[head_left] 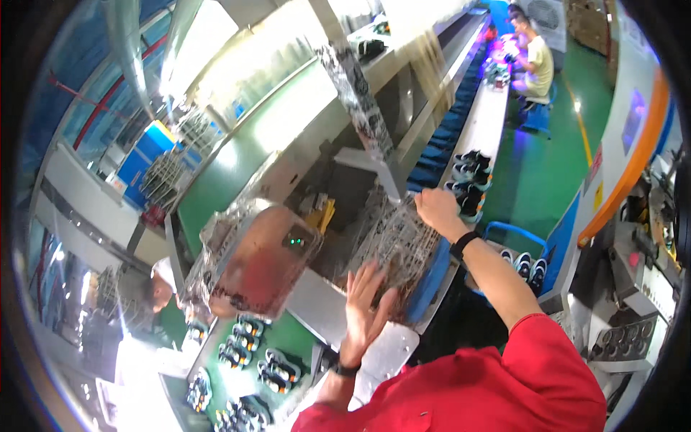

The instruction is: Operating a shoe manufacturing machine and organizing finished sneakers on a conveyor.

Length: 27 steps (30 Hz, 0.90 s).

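Over the near side of a heap of metal wire racks [396, 241], my left hand [367, 309] is held up with its fingers spread and nothing in them. My right hand [437, 210] is farther forward, closed at the far right edge of the racks. What it grips, if anything, is hidden. Just left of that fist is the lower end of a grey metal bracket [389, 180], which hangs from a stained, wrapped post [356, 97]. Along the right side of the racks runs a blue bar [430, 284].
A plastic-wrapped machine housing [263, 263] with green lights stands left of my left hand. Several shoes [277, 369] lie on a green surface at lower left; others [471, 180] line a white-edged conveyor. A person [536, 65] sits beside it; another [162, 284] is at left.
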Available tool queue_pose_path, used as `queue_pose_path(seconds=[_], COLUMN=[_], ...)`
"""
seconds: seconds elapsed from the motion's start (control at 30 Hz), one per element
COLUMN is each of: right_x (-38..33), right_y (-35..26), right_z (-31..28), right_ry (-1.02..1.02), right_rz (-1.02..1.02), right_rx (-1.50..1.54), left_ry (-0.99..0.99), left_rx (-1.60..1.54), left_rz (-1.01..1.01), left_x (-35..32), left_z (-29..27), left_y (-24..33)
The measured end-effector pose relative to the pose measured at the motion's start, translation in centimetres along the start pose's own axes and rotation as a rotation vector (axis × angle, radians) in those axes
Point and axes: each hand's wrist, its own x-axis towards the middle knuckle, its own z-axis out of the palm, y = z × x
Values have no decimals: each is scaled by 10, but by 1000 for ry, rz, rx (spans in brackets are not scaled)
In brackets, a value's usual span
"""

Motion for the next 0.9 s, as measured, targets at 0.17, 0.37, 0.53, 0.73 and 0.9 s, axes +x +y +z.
queue_pose_path(seconds=[0.17,0.37,0.53,0.73,0.9], right_x=[0,3,1,-4,-4], right_y=[-3,-2,2,4,8], right_z=[-11,-18,-19,-19,-21], right_ry=[82,30,-69,-130,-101], right_rz=[-40,-72,-129,-148,-167], right_rx=[101,213,191,186,182], left_ry=[-225,-275,-250,-215,-194], left_rx=[368,489,514,525,511], left_rz=[-3,-27,-9,-33,-19], left_x=[16,19,13,4,4], left_z=[46,48,53,56,60], left_y=[13,14,7,5,5])
